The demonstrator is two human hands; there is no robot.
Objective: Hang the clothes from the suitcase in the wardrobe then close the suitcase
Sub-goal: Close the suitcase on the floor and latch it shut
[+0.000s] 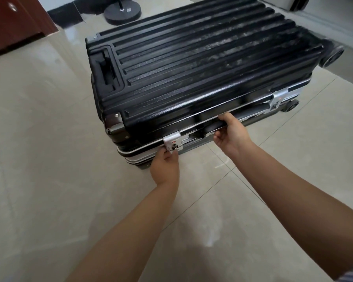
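Black ribbed suitcase (202, 64) lies flat on the tiled floor (39, 139), lid down on the base, silver frame seam facing the person. No clothes or wardrobe in view.

Left hand (165, 167) is at the near latch (172, 142), fingertips pinching its small lever. Right hand (230, 135) curls round the side carry handle (210, 127), thumb on the upper frame edge.

Whether this is unlatching or fastening cannot be told; by the shut lid, likely latch work either way. To do it well: the right hand should steady the shell and press the seam flush while the left works the lever squarely. The far latch (279, 98) needs the same treatment.

Around: a round black stand base (122, 13) just behind the case, a reddish-brown door (14, 23) at upper left, wheels (332, 55) at the right end. Nothing blocks either latch.
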